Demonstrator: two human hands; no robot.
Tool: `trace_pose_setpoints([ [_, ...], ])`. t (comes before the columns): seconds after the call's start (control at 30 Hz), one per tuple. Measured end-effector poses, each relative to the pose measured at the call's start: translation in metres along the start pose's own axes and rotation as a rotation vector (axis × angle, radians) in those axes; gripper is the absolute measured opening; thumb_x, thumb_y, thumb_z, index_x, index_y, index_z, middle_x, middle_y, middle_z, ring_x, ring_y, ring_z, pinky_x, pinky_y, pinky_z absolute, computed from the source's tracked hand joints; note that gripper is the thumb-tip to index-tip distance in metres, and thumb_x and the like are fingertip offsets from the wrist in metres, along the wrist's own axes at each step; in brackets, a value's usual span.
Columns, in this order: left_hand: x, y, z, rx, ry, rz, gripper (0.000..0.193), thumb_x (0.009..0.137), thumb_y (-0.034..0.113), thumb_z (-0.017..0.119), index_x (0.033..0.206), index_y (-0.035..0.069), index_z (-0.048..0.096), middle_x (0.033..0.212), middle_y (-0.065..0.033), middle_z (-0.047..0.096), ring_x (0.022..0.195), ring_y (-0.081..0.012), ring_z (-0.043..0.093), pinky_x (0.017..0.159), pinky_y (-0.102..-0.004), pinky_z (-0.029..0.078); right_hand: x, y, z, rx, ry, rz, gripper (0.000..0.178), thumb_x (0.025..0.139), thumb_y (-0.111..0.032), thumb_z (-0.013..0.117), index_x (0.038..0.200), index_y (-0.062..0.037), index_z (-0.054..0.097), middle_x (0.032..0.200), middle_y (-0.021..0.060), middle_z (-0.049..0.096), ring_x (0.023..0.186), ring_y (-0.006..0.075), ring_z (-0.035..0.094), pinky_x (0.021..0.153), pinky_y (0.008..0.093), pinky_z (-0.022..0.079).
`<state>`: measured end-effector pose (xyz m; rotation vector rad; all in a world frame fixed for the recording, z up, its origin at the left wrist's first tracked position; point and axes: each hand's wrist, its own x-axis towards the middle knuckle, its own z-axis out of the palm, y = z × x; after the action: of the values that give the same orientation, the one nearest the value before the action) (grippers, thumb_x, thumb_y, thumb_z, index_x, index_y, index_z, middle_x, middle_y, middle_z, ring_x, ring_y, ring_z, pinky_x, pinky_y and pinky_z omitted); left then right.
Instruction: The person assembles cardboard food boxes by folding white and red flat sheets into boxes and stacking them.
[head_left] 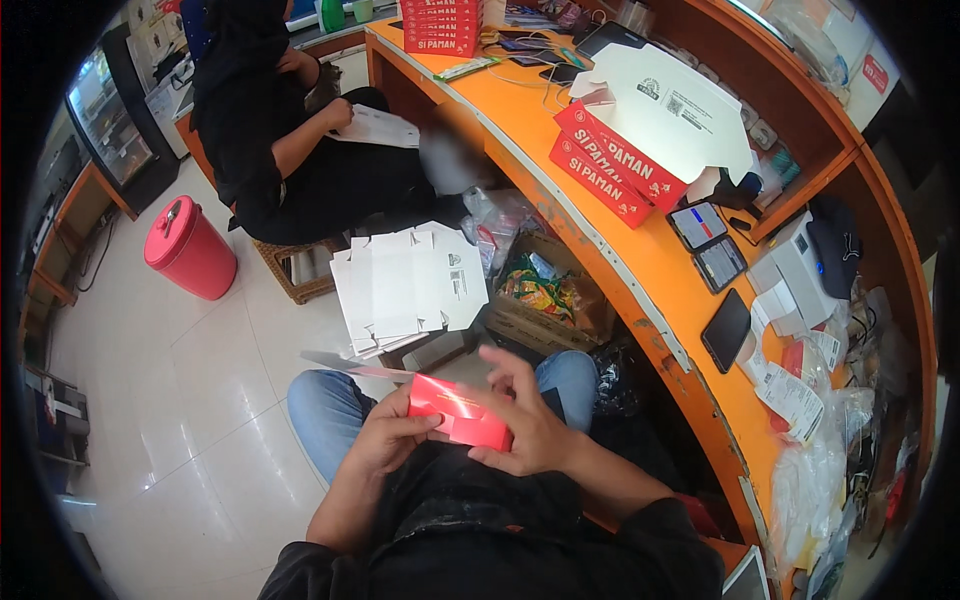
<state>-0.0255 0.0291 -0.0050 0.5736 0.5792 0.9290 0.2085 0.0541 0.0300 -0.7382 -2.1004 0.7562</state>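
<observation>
Over my lap I hold a partly folded red cardboard box, its pale flap sticking out to the left. My left hand is closed on its left end, thumb on the near face. My right hand grips the right end, with the thumb along the lower edge and the index finger raised. Beyond my knees lies a stack of flat white box blanks with slots and tabs. On the orange counter at the right, folded red boxes are stacked with a white blank on top.
Another person sits at the far left holding a white blank. A red lidded bin stands on the tiled floor. An open carton of packets sits under the counter. Phones, a white printer and receipts lie right.
</observation>
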Motion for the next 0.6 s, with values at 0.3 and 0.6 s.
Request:
trace_pose_setpoints([
  [0.3, 0.021, 0.022, -0.031, 0.117, 0.329, 0.137, 0.071, 0.100, 0.061, 0.036, 0.125, -0.002, 0.056, 0.116, -0.0174, 0.067, 0.105, -0.0294, 0.067, 0.090, -0.0476, 0.055, 0.003, 0.011, -0.011, -0.148, -0.013, -0.181, 0.060, 0.067, -0.012, 0.085, 0.123, -0.0079, 0.063, 0.135, 0.0179, 0.059, 0.120, 0.0359, 0.060, 0.103, 0.0494, 0.048],
  [0.6, 0.027, -0.018, -0.015, 0.035, 0.483, 0.269, 0.025, 0.088, 0.002, 0.073, 0.111, 0.002, 0.065, 0.098, -0.0072, 0.068, 0.088, -0.0207, 0.070, 0.076, -0.0382, 0.064, -0.006, 0.011, 0.008, -0.136, 0.257, -0.186, 0.057, 0.065, -0.008, 0.085, 0.119, -0.0059, 0.065, 0.132, 0.0215, 0.060, 0.119, 0.0381, 0.062, 0.103, 0.0511, 0.049],
])
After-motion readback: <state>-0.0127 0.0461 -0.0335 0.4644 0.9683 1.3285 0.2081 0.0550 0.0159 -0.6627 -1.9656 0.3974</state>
